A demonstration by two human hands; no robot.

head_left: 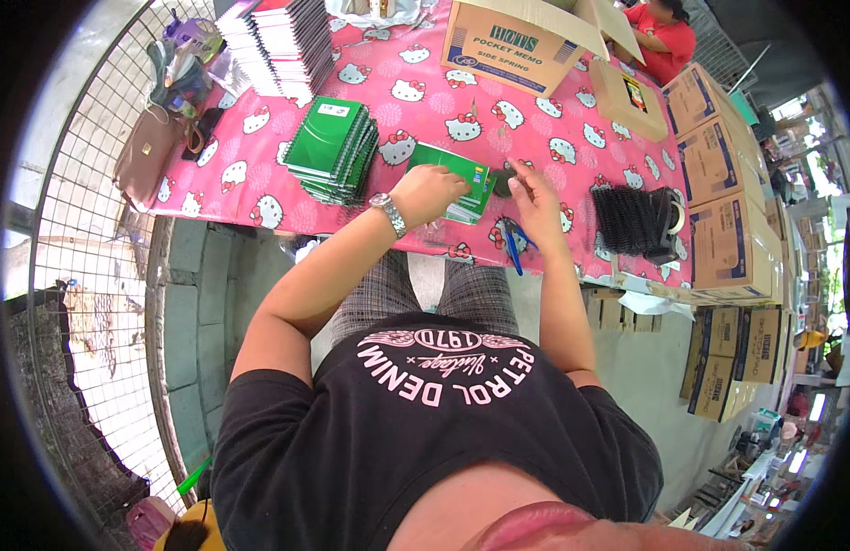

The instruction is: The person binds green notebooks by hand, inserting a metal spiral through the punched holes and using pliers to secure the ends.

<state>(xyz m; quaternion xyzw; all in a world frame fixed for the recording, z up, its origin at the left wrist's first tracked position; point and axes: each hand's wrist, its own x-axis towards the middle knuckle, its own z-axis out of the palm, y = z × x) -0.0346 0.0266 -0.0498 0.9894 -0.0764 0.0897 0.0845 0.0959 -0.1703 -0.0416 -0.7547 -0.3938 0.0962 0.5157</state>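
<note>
A green notebook (451,163) lies at the near part of the table, white pages showing along its lower edge. My left hand (431,195), a metal watch at its wrist, presses on the cover with bent fingers. At the notebook's right edge is my right hand (537,204), its fingers apart with nothing visibly gripped. Beside those fingertips sits a small dark thing (502,182) that I cannot make out. Just below the right hand lies a blue-handled tool (512,244), like pliers. Left of my left hand stands a stack of green notebooks (329,147).
A pink patterned cloth (411,83) covers the table. Tall notebook stacks (276,46) and a brown bag (148,158) are at left. An open carton (517,46) stands at the back. Black spiral coils (627,220) lie at right, beside stacked cartons (719,220). A person in red (662,37) is far right.
</note>
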